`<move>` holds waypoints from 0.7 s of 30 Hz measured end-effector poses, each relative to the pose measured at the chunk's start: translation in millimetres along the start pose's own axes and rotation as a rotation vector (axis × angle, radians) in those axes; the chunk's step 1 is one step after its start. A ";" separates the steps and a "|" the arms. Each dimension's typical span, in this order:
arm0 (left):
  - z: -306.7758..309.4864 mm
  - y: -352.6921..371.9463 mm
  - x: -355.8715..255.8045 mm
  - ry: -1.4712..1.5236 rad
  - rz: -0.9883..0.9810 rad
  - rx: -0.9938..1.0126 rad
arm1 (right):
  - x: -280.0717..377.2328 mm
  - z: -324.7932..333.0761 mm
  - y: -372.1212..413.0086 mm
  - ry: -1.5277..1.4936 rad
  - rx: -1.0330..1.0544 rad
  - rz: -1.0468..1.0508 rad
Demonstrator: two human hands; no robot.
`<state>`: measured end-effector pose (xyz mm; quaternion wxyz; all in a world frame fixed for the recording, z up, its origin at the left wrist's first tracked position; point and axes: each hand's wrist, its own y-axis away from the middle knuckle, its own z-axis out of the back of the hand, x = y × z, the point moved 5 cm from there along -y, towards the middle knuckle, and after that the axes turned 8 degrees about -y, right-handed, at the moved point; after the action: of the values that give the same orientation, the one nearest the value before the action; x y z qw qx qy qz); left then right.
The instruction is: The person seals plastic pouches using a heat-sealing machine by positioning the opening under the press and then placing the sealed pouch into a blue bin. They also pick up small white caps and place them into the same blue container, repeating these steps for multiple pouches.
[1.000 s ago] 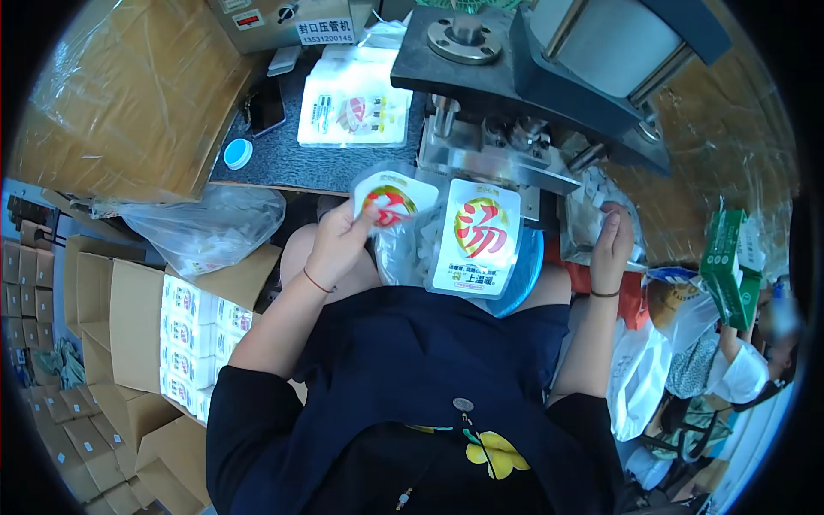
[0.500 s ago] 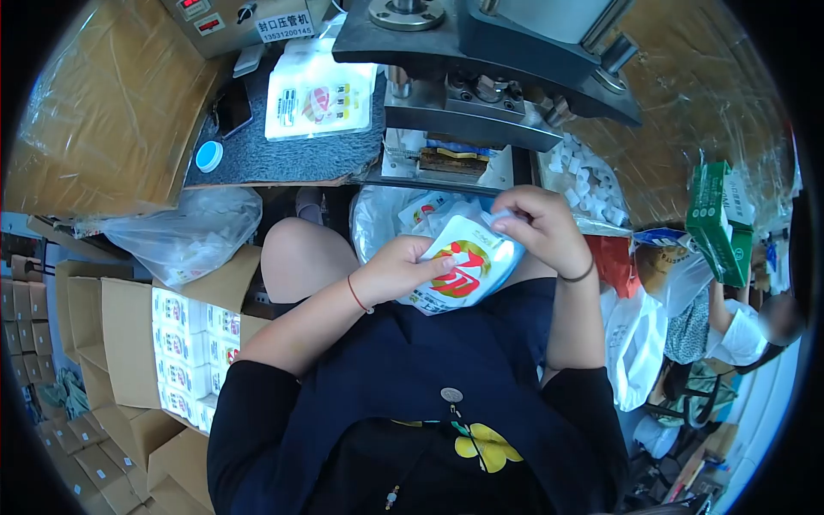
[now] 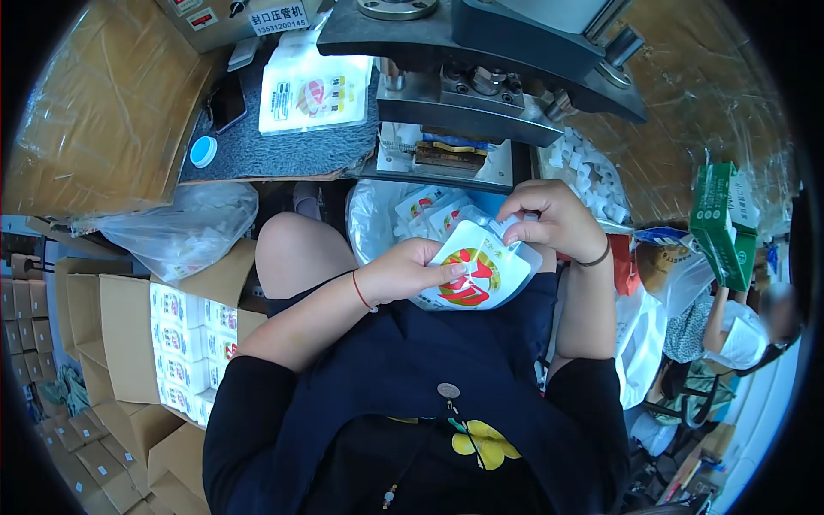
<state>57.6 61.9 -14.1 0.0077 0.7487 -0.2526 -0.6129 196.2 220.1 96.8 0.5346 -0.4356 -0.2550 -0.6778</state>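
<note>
At the centre of the frame, over the lap, the left hand [image 3: 403, 270] grips a white pouch [image 3: 476, 279] while the right hand [image 3: 554, 219] pinches its upper corner.

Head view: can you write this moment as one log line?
left hand: holds pouch | right hand: pinches its top edge | beyond: bag of pouches | above: sealing machine

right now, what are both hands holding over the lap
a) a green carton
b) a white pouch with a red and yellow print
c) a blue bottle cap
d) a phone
B: the left hand pinches the white pouch at its side and the right hand grips its top corner, while the green carton stands apart at the right.
</note>
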 end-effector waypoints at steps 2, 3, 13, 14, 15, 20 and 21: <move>-1.3 -1.2 -1.0 0.061 -0.023 0.045 | -2.9 6.7 2.2 -0.004 -0.068 -0.075; -1.6 -1.3 -1.3 0.092 -0.034 0.067 | -5.7 12.9 6.6 -0.035 -0.138 -0.164; 64.0 -21.8 -27.5 0.384 -0.081 -0.164 | -70.6 51.0 50.3 0.554 -0.716 -0.144; 65.1 -22.9 -28.3 0.363 -0.071 -0.185 | -75.3 47.4 51.6 0.513 -0.736 -0.161; 66.0 -24.7 -28.6 0.341 -0.063 -0.207 | -77.0 46.0 52.3 0.539 -0.766 -0.127; 159.6 6.7 -69.8 -0.614 -0.400 -1.114 | -87.8 51.4 56.6 0.598 -0.837 -0.101; 179.8 22.9 -90.9 -1.013 -0.599 -1.340 | -87.9 49.3 57.1 0.584 -0.840 -0.116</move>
<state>-127.6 130.7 31.6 0.1709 0.2607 0.3919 -0.8656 270.2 287.3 38.3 0.3237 -0.3906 0.1754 -0.8437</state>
